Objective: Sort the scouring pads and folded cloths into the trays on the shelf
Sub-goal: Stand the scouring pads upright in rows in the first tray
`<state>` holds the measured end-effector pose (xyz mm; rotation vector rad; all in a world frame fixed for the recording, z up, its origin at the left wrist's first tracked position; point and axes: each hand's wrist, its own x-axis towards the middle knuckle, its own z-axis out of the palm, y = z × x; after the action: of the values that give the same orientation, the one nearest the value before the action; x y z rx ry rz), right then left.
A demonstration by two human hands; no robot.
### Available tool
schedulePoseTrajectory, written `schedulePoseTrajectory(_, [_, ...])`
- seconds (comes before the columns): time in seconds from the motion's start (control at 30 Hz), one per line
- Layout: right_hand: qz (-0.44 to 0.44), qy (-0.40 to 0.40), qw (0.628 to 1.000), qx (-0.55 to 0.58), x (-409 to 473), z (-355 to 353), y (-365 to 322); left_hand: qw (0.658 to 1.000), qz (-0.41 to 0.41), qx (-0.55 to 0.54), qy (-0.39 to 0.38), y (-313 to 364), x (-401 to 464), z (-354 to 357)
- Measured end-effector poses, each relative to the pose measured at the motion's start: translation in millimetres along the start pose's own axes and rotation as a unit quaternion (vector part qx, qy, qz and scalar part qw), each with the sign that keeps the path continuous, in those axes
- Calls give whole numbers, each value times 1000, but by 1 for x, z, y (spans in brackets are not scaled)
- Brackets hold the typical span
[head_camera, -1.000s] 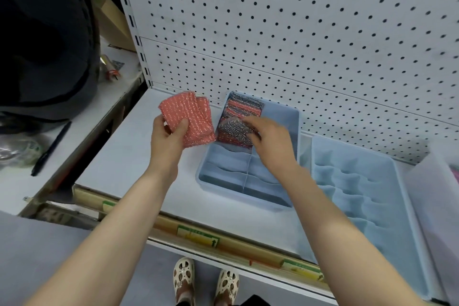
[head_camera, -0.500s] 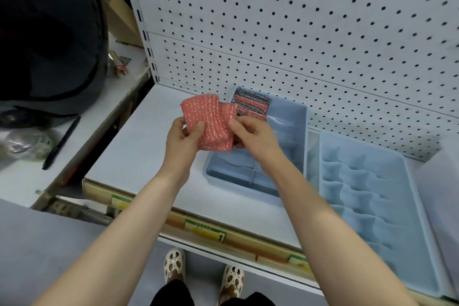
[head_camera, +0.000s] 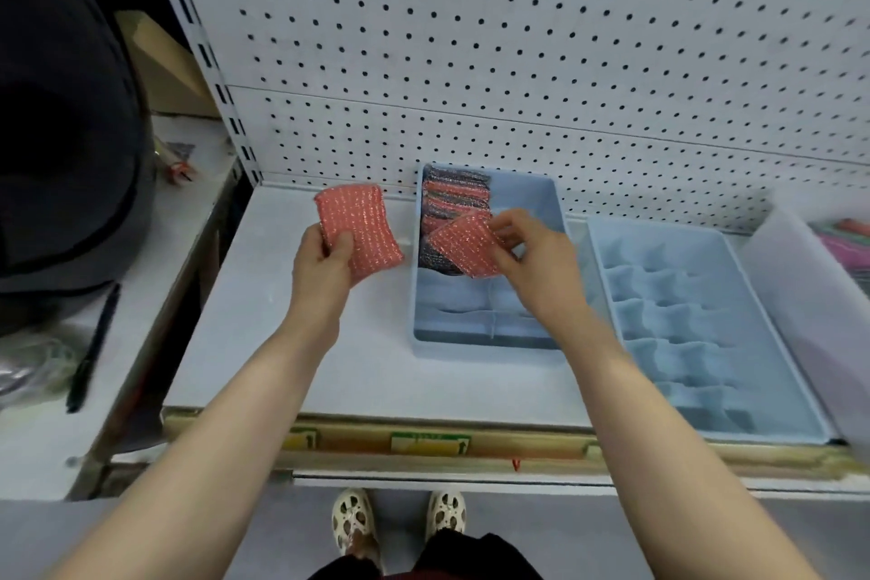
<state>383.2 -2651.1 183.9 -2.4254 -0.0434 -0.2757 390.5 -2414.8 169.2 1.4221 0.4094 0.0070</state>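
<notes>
White pegboard [head_camera: 518, 38] backs a pale shelf [head_camera: 282, 320] seen from above. On the shelf sits a light blue divided tray [head_camera: 546, 203]; its rear left compartment holds a row of scouring pads [head_camera: 454, 198] standing on edge, red and dark grey, while its front compartments look bare. The right hand [head_camera: 536, 264] pinches a coral scouring pad [head_camera: 463, 245] by its corner, tilted, above that row of pads. The left hand [head_camera: 322, 268] grips a second coral pad [head_camera: 360, 228] over the shelf, just left of the tray. To the right lies a larger blue tray [head_camera: 809, 391] with many small wavy cells, and beyond it a clear bin [head_camera: 777, 259] holding blurred pink and green items.
</notes>
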Motion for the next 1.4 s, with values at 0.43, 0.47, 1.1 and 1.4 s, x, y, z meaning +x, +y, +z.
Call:
schedulePoseTrajectory(0.43, [-136, 17, 960, -243, 18, 31, -14, 1000, 15, -4, -17, 5, -10, -11])
schedulePoseTrajectory(0.47, [-125, 2, 962, -242, 14, 39, -12, 1000, 14, -3, -19, 4, -11, -11])
schedulePoseTrajectory(1.1, [130, -2, 958, 254, -15, 8, -31, 973, 95, 195, -72, -17, -33, 24])
schedulePoseTrajectory(1.4, [-163, 28, 963, -211, -9, 20, -7, 946, 72, 302, -93, -33, -37, 26])
